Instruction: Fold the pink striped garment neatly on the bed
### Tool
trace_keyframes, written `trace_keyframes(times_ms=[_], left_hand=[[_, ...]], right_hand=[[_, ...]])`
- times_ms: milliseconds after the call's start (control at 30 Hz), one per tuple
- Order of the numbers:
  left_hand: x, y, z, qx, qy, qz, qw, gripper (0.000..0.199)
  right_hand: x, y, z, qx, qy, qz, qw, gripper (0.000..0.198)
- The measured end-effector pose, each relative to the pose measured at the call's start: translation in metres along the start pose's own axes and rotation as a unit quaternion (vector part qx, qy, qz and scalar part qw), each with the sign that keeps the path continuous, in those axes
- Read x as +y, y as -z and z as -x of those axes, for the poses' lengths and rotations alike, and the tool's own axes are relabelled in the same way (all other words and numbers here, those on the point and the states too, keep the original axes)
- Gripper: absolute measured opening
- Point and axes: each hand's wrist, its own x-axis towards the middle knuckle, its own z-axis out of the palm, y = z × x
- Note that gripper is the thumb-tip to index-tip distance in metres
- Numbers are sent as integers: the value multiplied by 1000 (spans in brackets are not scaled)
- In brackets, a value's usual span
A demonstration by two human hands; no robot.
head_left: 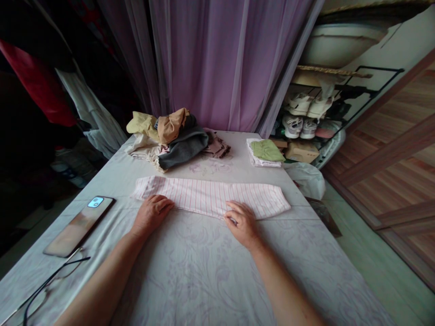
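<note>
A white garment with pink stripes point(200, 194) lies folded into a long flat strip across the table. My left hand point(154, 210) rests on its near edge toward the left end, fingers laid flat and close together. Farther right, my right hand point(242, 219) is at the same near edge; its thumb and index finger come together on the cloth, while the other fingers lie over the stripes. What is under both palms is hidden.
Behind the garment sits a heap of crumpled clothes point(183, 145). A folded stack with a green piece on top point(267, 150) lies at the back right. A phone point(79, 226) and eyeglasses point(50, 280) are on the left. A shoe rack point(370, 93) stands beyond the table's right edge.
</note>
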Motion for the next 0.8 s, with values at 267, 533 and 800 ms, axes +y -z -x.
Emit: trace_keyframes(times_ms=[267,533,800], left_hand=[[-21,8,5,-19,22,-25,999,42],[-47,19,16,-5,62,-67,996,42],[-48,20,15,-5,55,-55,997,36]], right_hand=[[-2,2,-1,-12,-2,6,1000,14],[1,0,1,-7,7,9,1000,13],[4,-1,1,-7,17,11,1000,12]])
